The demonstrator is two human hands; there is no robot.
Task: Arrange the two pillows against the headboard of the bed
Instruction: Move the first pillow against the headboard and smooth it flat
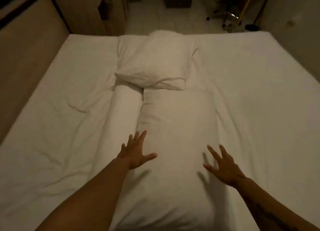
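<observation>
Left hand [136,153], right hand [223,166] splayed over near pillow [174,135]; contact unclear, its near end cut off.

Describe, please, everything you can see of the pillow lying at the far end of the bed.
The far pillow is white and plump, in a soft cloth case that looks like cotton, with creased flaps at its near corners. It lies flat, centred at the far edge of the bed, its near edge overlapping the ends of a long bolster and a larger pillow. Neither hand touches it.
</observation>
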